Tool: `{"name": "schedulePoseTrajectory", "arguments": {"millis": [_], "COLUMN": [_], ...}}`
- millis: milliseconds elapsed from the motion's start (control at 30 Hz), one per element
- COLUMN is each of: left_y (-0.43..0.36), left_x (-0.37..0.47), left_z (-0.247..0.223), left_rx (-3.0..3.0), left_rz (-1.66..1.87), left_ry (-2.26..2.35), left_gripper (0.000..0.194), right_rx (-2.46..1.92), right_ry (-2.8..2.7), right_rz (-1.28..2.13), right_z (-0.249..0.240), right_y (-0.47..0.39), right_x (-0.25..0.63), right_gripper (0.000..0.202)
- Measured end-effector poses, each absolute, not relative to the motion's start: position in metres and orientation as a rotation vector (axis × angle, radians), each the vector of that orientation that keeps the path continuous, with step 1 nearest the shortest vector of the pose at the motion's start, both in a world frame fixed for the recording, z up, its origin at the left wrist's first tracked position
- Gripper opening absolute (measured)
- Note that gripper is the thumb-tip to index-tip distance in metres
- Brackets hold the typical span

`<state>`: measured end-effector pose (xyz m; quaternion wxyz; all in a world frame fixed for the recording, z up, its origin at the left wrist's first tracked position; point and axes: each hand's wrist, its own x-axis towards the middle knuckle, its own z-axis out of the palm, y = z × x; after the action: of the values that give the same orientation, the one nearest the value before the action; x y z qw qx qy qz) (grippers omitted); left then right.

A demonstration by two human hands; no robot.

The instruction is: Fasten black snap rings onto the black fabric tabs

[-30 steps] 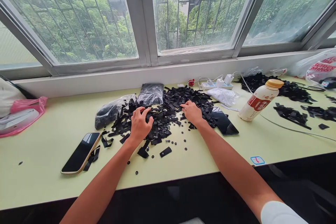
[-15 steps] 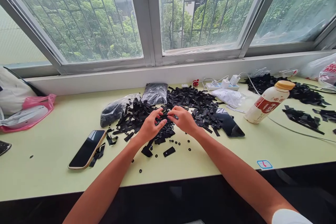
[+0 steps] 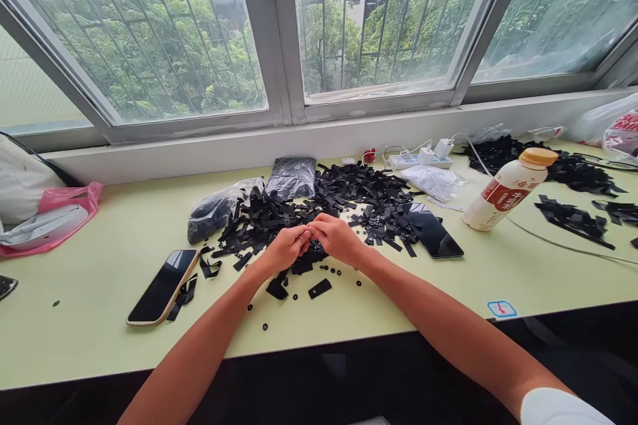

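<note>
My left hand [image 3: 289, 247] and my right hand [image 3: 337, 238] meet at the fingertips over the near side of a heap of black strips [image 3: 264, 218]. Both are closed, thumbs and fingers pressed together. Whatever lies between them is hidden by the fingers. Small round black pieces with holes, like buttons or snaps, are mixed into the heap. A few loose ones [image 3: 265, 327] lie on the table in front. Below my hands is a single flat black strip with a white mark [image 3: 319, 289].
A phone in a light case [image 3: 163, 287] lies at left, a dark phone [image 3: 438, 232] at right. A bottle with an orange cap [image 3: 508, 191] stands beyond it. Filled plastic bags [image 3: 292, 177] and a power strip [image 3: 413, 161] line the back; more black strips [image 3: 573, 219] lie far right.
My hands were slightly apart with the left fingers spread; now they have come together and the fingers have closed. The view has shifted slightly.
</note>
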<state>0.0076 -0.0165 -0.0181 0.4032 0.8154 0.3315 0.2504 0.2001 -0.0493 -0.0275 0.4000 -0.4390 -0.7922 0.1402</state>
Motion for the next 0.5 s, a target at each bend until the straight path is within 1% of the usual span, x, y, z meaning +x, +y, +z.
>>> {"name": "schedulePoseTrajectory", "arguments": {"millis": [167,333,500], "left_y": [-0.016,-0.016,-0.019], "left_x": [0.007,0.006,0.008], "left_z": [-0.017,-0.013,-0.010], "left_rx": [1.966,1.978,1.983], "left_rz": [0.659,0.680,0.679], "left_ry": [0.773,0.752,0.748], "left_gripper": [0.037,0.036,0.038], "right_rx": [-1.022,-1.077,-1.131], "right_ry": [-1.837,-1.670,-1.538], "right_rz": [0.535,0.618,0.754], "right_z": [-0.024,-0.023,-0.031], "right_y": [-0.049,-0.052,-0.052], "right_x": [0.197,0.190,0.184], "right_gripper": [0.029,0.033,0.033]}}
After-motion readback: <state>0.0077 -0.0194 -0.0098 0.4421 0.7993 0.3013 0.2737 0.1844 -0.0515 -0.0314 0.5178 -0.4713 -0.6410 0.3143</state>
